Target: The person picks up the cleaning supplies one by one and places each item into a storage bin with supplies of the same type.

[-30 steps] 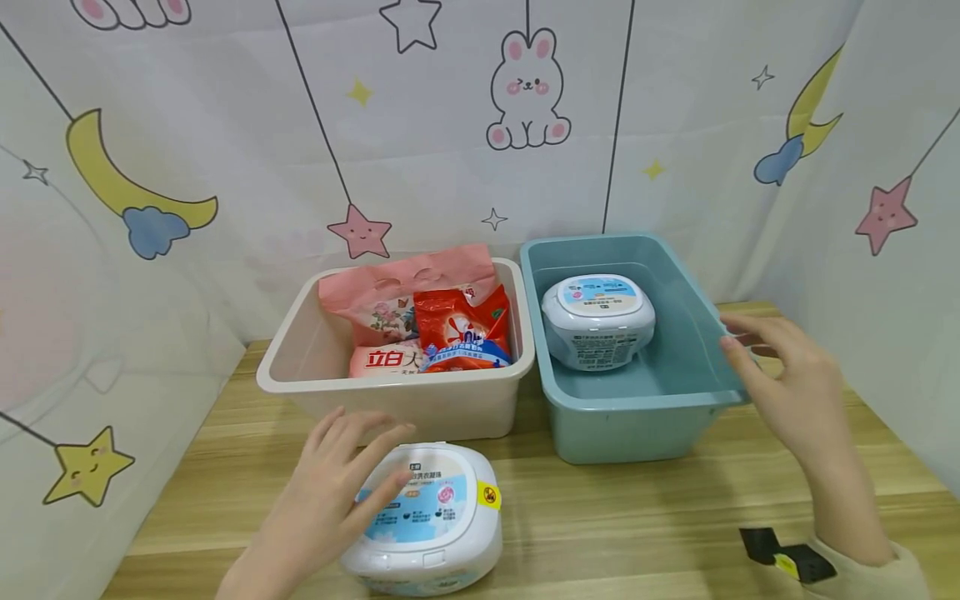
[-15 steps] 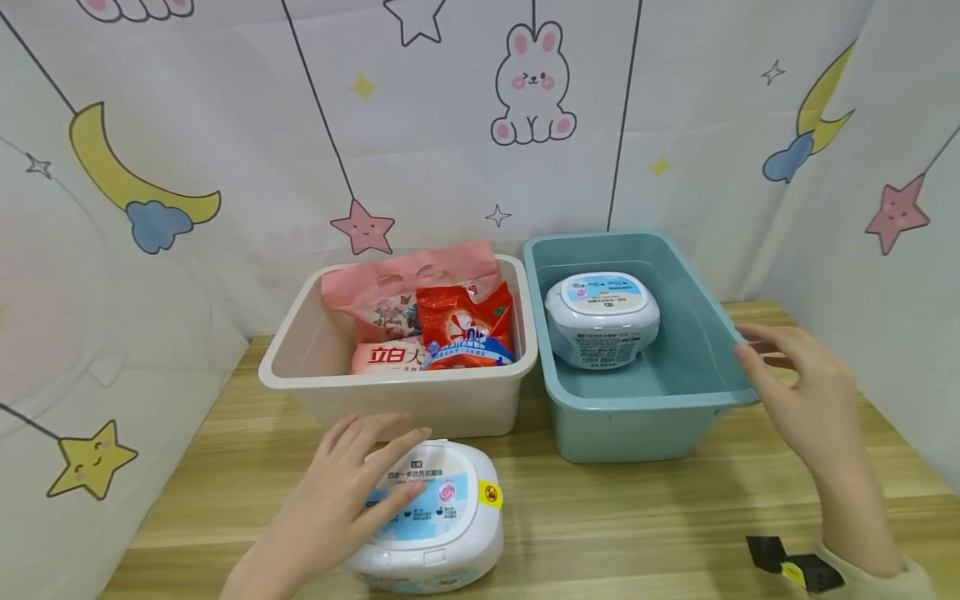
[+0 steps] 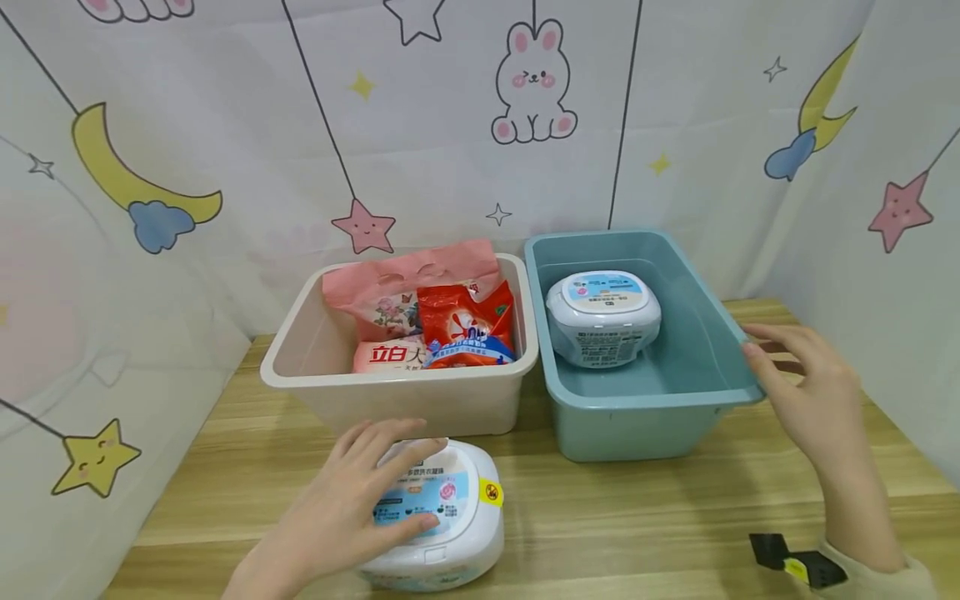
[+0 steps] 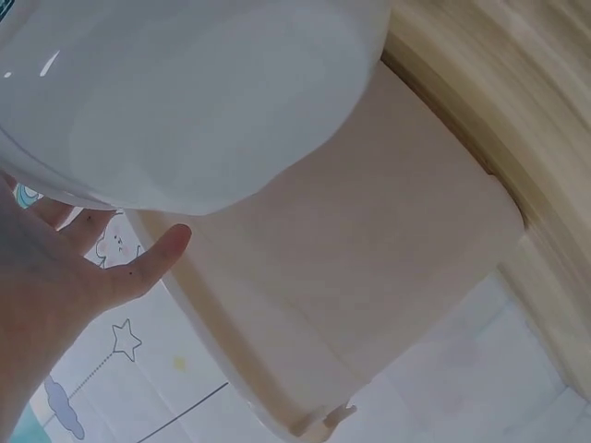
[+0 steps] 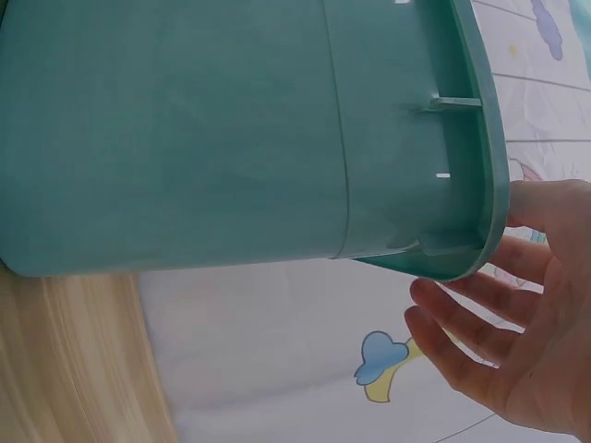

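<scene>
My left hand [image 3: 352, 492] lies over the lid of a white laundry-pod tub [image 3: 450, 550], fingers spread and thumb across its blue label. In the left wrist view, the fingers [image 4: 152, 263] stand along the side of the tub [image 4: 212, 111]. My right hand [image 3: 813, 392] is at the right rim of a blue-green plastic basin [image 3: 630, 429], with its thumb and loosely bent fingers right at the edge. The right wrist view has those fingers [image 5: 462, 360] beside the outside of the basin's lip [image 5: 499, 175]. A similar tub [image 3: 603, 325] sits inside the basin.
Left of the basin stands a cream bin [image 3: 420, 404], holding a pink bag [image 3: 405, 275], a red detergent bag [image 3: 465, 325] and a pink-and-white pack [image 3: 386, 354]. Both containers stand on a wooden table [image 3: 600, 533] before a printed curtain [image 3: 427, 125].
My left hand has shifted slightly right and lower over the tub's lid. The right hand stays at the basin's rim; the whole view has moved a little.
</scene>
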Available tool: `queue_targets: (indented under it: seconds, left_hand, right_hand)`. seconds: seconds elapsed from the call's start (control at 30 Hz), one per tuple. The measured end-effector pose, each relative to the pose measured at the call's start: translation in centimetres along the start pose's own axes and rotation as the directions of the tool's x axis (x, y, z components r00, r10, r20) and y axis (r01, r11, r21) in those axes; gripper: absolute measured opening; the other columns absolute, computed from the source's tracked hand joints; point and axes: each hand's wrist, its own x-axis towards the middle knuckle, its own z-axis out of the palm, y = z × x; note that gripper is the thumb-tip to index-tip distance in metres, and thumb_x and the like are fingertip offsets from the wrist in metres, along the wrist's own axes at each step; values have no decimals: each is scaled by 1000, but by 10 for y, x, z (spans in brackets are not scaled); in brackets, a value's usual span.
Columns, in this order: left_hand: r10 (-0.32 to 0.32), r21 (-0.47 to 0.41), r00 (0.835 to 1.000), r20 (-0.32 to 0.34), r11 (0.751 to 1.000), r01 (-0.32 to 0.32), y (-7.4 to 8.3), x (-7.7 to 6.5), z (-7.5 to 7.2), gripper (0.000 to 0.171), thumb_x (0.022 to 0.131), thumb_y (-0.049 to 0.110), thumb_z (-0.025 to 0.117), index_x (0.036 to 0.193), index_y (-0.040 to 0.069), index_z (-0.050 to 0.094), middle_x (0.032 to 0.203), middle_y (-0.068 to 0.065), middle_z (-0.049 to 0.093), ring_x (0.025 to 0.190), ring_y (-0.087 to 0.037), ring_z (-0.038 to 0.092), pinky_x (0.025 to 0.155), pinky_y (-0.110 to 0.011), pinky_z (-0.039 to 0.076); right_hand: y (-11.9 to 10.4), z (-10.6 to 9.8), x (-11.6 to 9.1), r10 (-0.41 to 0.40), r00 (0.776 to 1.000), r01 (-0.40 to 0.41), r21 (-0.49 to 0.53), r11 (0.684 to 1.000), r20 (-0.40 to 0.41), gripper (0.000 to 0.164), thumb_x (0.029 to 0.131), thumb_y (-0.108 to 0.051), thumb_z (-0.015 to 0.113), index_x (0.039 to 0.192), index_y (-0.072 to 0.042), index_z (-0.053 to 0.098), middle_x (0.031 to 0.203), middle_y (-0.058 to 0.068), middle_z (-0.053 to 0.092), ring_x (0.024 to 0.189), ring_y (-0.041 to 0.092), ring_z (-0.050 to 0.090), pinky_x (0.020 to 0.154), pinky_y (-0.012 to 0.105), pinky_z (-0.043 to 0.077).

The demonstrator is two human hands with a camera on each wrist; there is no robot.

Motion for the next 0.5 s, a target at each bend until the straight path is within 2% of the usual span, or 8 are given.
queue_targets:
  seconds: [0.17, 0.27, 0.5]
  left_hand:
    - [45, -22, 999, 12, 999, -45, 0, 1, 1, 70, 80, 69, 60, 141, 39, 42, 143, 9, 42, 132, -15, 36, 109, -48, 26]
    - [66, -28, 998, 19, 997, -65, 0, 0, 2, 73, 78, 71, 60, 141, 39, 42, 143, 9, 41, 132, -16, 36, 108, -49, 26]
    - [30, -19, 999, 40, 999, -29, 2, -4, 4, 75, 75, 76, 59, 140, 44, 41, 147, 10, 39, 135, -19, 35, 107, -50, 30]
  right_hand:
    - [7, -1, 2, 104, 992, -104, -8, 995, 75, 32, 95, -22, 60, 123, -6, 64, 106, -31, 48, 93, -18, 46, 74, -4, 36]
    - [11, 0, 2, 128, 986, -126, -19, 992, 105, 34, 95, -25, 59, 125, -7, 63, 105, -31, 47, 91, -20, 46, 72, -4, 37]
    - [17, 0, 2, 161, 975, -161, -12, 987, 153, 38, 97, -28, 57, 129, -8, 60, 108, -31, 46, 92, -17, 45, 71, 0, 37]
